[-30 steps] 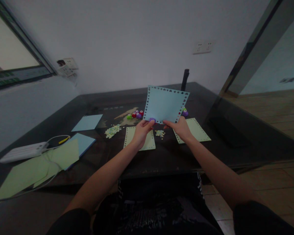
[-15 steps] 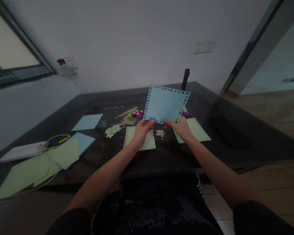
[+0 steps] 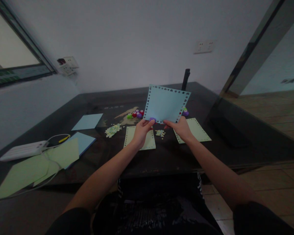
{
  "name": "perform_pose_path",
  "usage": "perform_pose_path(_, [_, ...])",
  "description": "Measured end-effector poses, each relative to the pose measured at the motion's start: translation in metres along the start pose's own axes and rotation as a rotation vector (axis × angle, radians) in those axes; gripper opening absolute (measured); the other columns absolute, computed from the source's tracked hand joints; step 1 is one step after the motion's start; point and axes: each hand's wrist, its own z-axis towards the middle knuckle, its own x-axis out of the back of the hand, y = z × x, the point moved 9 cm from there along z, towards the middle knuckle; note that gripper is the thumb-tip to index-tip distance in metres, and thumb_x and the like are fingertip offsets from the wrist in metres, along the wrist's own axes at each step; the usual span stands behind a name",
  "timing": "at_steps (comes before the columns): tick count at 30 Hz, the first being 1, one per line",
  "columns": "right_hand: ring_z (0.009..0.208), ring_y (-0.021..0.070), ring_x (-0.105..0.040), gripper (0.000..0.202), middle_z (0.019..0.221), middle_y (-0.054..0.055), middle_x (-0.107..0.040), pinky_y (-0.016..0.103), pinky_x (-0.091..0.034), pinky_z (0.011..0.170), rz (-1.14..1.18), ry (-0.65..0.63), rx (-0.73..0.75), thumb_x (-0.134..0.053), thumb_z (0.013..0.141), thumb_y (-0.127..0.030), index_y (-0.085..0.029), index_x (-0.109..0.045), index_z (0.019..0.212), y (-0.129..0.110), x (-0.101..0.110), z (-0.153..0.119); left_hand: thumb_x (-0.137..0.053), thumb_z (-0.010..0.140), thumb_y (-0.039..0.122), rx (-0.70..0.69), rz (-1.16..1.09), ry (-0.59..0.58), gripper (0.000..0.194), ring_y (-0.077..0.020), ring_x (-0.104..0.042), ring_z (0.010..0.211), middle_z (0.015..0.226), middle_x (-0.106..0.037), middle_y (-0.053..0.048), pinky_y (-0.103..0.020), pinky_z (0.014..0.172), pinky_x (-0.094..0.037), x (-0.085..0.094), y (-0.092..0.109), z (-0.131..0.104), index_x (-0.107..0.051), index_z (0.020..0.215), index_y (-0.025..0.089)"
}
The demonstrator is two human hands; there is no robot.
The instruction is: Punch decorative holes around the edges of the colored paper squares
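Note:
A light blue sheet of paper is held up and tilted over the table, with small punched shapes along its edges. At its lower left edge, my left hand is closed around a small purple craft punch. My right hand pinches the sheet's lower right edge between thumb and fingers. Beneath the hands lie two pale yellow-green sheets with punched borders, the left sheet and the right sheet. Between these sheets is a small heap of paper cutouts.
Several colourful punches sit behind my left hand, and a purple one is behind the sheet. More cutouts lie left. Farther left are a blue sheet, yellow-green sheets and a white power strip with a cable.

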Motion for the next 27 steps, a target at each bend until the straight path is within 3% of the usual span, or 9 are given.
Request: perform_pose_path(27, [0.057, 0.0196, -0.062, 0.022, 0.057, 0.007, -0.067, 0.031, -0.048, 0.063, -0.003, 0.018, -0.017, -0.068, 0.067, -0.033, -0.014, -0.064, 0.057, -0.0004, 0.0011, -0.0006, -0.075, 0.064, 0.032, -0.017, -0.067, 0.014, 0.029, -0.0151, -0.061, 0.080, 0.088, -0.068, -0.006, -0.025, 0.069, -0.040, -0.0005, 0.0002, -0.0002, -0.065, 0.084, 0.014])
